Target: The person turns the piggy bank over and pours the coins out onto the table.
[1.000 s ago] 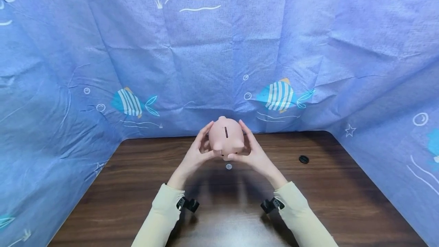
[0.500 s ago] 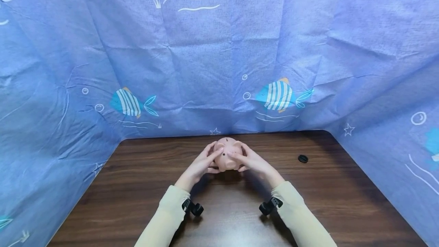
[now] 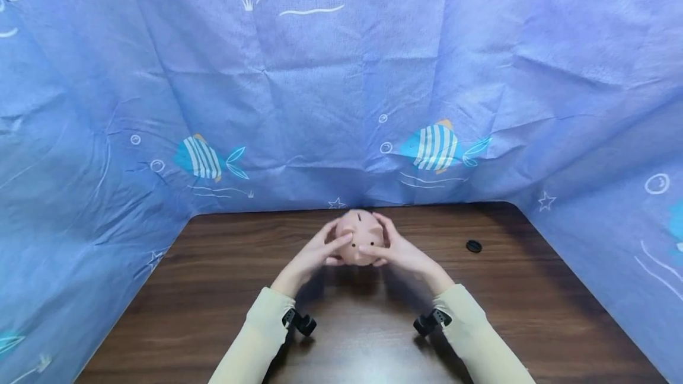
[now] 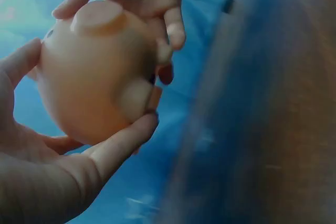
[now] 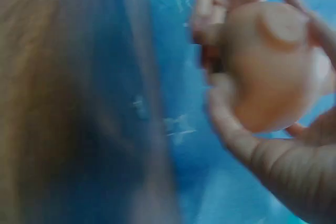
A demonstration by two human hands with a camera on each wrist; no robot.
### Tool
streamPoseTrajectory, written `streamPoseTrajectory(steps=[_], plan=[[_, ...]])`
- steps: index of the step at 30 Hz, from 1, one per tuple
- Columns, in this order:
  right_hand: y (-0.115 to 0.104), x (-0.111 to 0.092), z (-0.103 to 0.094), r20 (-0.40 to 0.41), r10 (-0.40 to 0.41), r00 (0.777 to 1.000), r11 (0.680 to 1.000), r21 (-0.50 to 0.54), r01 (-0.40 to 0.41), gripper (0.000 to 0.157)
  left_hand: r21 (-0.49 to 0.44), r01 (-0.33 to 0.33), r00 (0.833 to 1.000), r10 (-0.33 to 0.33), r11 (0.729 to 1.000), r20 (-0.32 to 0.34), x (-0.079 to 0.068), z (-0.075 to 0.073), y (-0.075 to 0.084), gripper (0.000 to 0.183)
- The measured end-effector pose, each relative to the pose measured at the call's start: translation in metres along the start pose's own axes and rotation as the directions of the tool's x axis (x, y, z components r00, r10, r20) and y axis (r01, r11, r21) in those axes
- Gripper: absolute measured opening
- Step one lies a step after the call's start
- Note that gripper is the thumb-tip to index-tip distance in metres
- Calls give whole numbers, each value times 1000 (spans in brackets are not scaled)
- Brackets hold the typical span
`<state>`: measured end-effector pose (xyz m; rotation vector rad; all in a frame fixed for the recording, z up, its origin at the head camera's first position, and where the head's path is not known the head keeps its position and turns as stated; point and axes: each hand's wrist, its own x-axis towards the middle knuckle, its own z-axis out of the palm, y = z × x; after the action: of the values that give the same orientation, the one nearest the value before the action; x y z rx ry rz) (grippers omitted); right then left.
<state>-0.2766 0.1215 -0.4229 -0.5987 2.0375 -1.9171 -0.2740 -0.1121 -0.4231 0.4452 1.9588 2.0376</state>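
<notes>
Both hands hold a pink piggy bank (image 3: 363,231) between them over the table. My left hand (image 3: 312,256) grips its left side, the thumb on the front of the pig near an eye. On the opposite side my right hand (image 3: 411,253) grips it the same way. The pig's face points toward me, and the dark coin slot (image 3: 359,217) shows at the top. In the left wrist view the round snout (image 4: 100,17) and a stubby foot (image 4: 135,98) stand out from the body. The right wrist view shows the piggy bank (image 5: 268,72) blurred.
A small black oval plug (image 3: 474,246) lies on the dark wood table (image 3: 213,301), to the right of the hands. Behind and at both sides hangs a blue curtain (image 3: 320,93) with fish prints, meeting the table's far edge. Each wrist wears a black camera.
The piggy bank has come down and tipped so its face shows more, then risen slightly in the last half second. A silver coin seen below it earlier is out of sight.
</notes>
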Motion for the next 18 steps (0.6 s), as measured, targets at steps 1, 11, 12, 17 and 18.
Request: streamPoseTrajectory(steps=[1,11,12,17,18], plan=[[6,2,0,3,69,998,998,9,-69,96,-15,63,998,-64,998,-4,3,-1,-8,73],[7,5,-3,-24,146,989,984,-103,-148,98,-16,116,993,-117,993,-31,8,4,-14,76],[2,2,-3,-41,94,995,983,-154,-99,99,-19,72,997,-73,997,-36,6,5,-9,75],[-36,-19,-2,-51,-398,916,879,-306,365,117,81,-361,932,360,929,32,-16,17,35,92],[-41,-23,-2,-36,-465,885,852,-289,436,121,81,-418,908,414,905,58,-19,19,42,96]])
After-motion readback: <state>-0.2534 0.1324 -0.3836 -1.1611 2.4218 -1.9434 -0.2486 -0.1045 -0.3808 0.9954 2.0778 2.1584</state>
